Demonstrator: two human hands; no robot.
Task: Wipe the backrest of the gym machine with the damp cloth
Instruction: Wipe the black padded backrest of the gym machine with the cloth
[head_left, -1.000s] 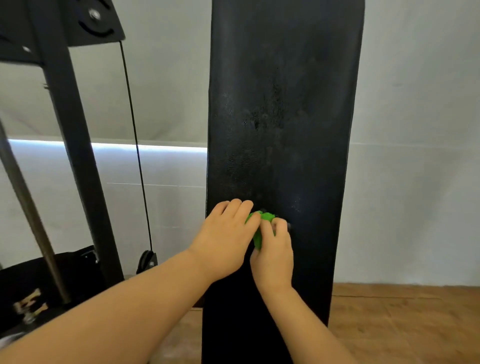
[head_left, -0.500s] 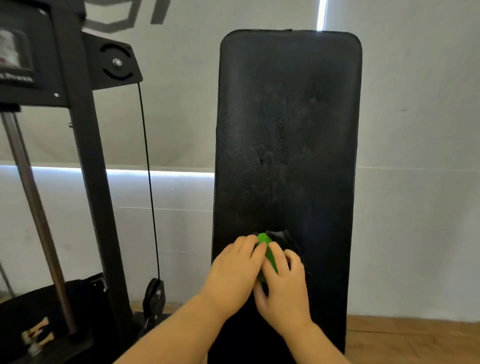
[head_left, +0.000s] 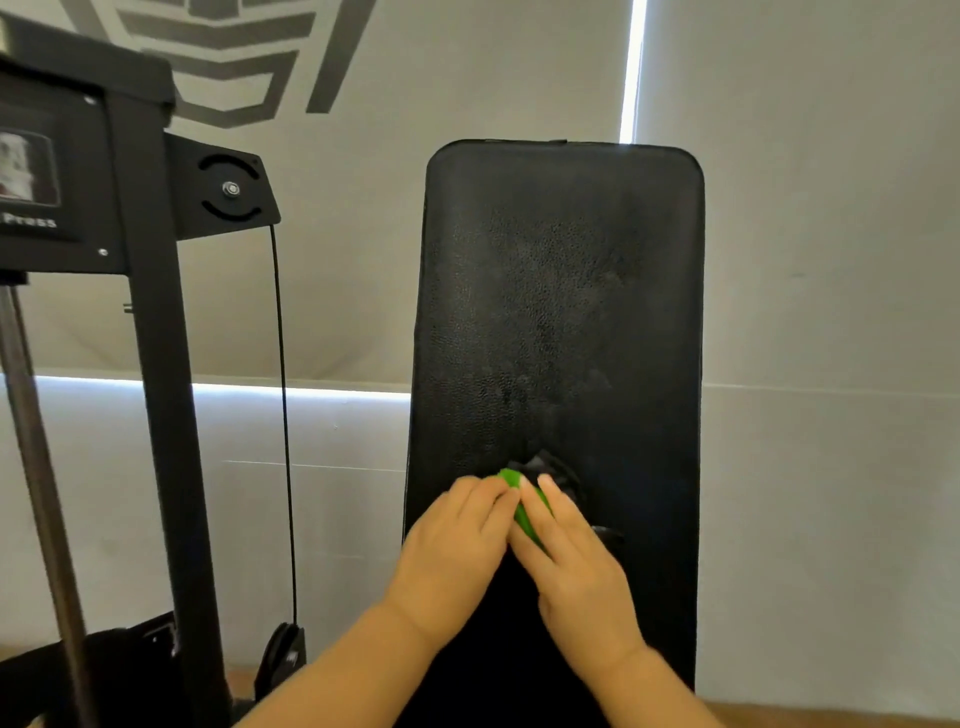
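The tall black padded backrest (head_left: 561, 291) stands upright in the middle of the view, with faint smears on its surface. A cloth (head_left: 525, 512), bright green with a dark part bunched above it, lies flat against the lower middle of the pad. My left hand (head_left: 457, 545) and my right hand (head_left: 576, 561) press on it side by side. Their fingers are fairly straight and point up, and they cover most of the cloth.
The machine's black upright frame (head_left: 156, 395) with a pulley plate (head_left: 228, 189) and a thin cable (head_left: 283, 415) stands to the left. A steel rod (head_left: 36, 467) runs down the far left. A pale wall is behind, with wooden floor at the bottom right.
The view has tilted up, so the backrest's rounded top now shows. Both hands stay together on the cloth, and its dark bunched part has appeared above the fingertips.
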